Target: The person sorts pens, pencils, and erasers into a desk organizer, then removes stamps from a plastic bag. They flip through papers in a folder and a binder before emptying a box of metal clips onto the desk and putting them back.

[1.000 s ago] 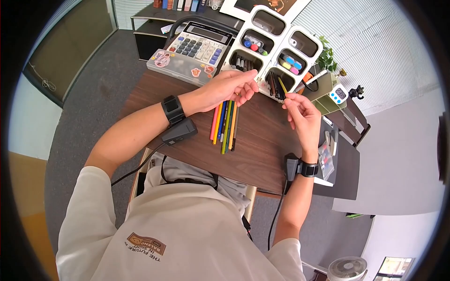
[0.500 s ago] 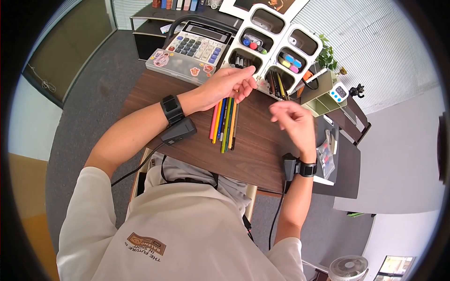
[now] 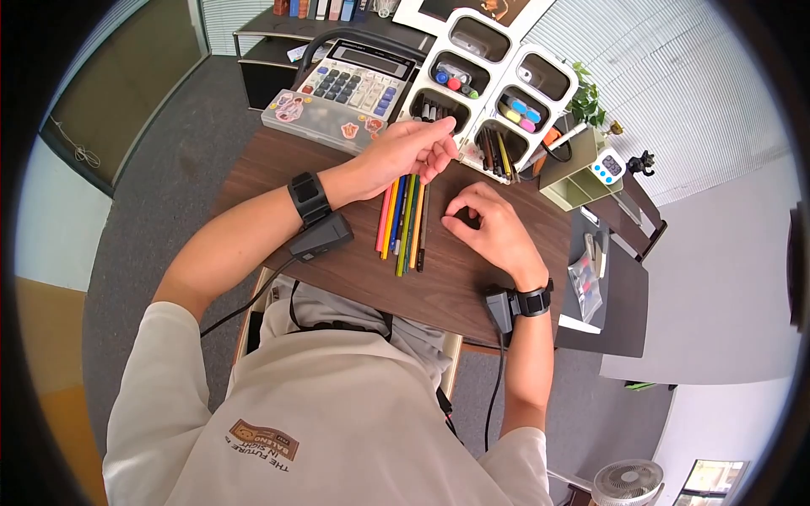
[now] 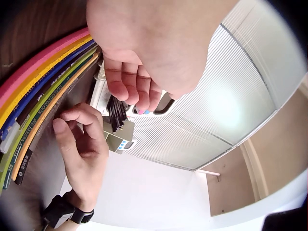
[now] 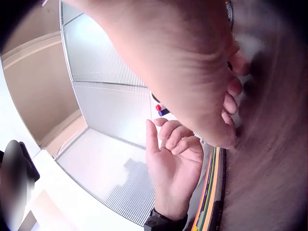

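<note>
Several colored pencils (image 3: 406, 228) lie side by side on the brown desk, with a pink one (image 3: 385, 215) at the left and a black one (image 3: 422, 253) at the right. My left hand (image 3: 409, 154) hovers over their far ends, fingers loosely bent and holding nothing. Just right of the row is my right hand (image 3: 494, 226), its thumb and fingers bent apart with nothing between them. Beyond both hands stands a white organizer (image 3: 467, 99). Its near right compartment holds dark pencils (image 3: 487, 152) and a yellow pencil (image 3: 505, 156); markers and highlighters (image 3: 524, 114) fill others.
A large calculator (image 3: 359, 83) and a translucent stickered case (image 3: 316, 121) sit at the back left. On the right are a green holder (image 3: 561, 190) with a small timer (image 3: 607, 168), and a clear plastic bag (image 3: 585, 287). A plant (image 3: 586, 97) stands behind.
My right hand let go of the yellow pencil in the organizer's near right compartment, then moved left and toward me, close to the pencil row. My left hand has barely moved.
</note>
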Demonstrator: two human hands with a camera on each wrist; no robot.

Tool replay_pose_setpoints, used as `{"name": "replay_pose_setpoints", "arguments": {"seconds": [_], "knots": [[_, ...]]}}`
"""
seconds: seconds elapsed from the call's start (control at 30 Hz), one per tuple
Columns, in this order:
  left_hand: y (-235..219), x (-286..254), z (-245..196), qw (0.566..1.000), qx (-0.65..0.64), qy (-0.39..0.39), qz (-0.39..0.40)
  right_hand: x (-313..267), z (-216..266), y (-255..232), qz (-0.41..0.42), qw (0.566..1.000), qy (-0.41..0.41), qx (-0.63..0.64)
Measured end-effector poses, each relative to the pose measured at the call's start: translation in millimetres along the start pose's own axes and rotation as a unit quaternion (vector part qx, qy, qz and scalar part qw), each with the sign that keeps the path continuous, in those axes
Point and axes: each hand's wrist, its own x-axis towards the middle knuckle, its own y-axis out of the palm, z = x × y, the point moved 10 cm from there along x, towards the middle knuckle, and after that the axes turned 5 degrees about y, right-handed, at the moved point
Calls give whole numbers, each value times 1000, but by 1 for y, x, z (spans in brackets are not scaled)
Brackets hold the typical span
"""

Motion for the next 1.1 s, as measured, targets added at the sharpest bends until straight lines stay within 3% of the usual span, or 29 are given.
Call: {"name": "replay_pose_setpoints", "arguments": {"seconds": [0.17, 0.23, 0.37, 0.57, 0.7, 0.77, 0.8, 0.87, 0.9, 1.0, 1.1], "knots": [[1, 1, 3, 1000, 1, -3, 3, 3, 13, 1, -19, 999, -1, 47], [1, 1, 3, 1000, 4, -4, 4, 0, 29, 12, 2, 996, -87, 36], [1, 1, 2, 1000, 9, -3, 7, -1, 20, 13, 23, 996, -81, 4], [4, 1, 2, 1000, 1, 2, 22, 0, -17, -12, -60, 996, 63, -14], [5, 0, 1, 999, 47, 10, 18, -3, -22, -15, -30, 992, 108, -54], [8, -5, 9, 986, 154, -39, 58, -4, -24, -17, -32, 988, 120, 92], [11, -6, 9, 986, 154, -38, 59, -4, -26, -16, -33, 988, 120, 91], [18, -10, 16, 971, 215, -69, 73, -4, -33, -19, -64, 958, 121, 251], [20, -12, 17, 968, 216, -75, 99, -4, -31, -18, -49, 949, 114, 290], [23, -7, 13, 982, 162, -26, 88, -2, -24, -9, -15, 940, 103, 324], [19, -6, 9, 991, 104, -27, 77, -1, -18, -9, -11, 930, 92, 354]]}}
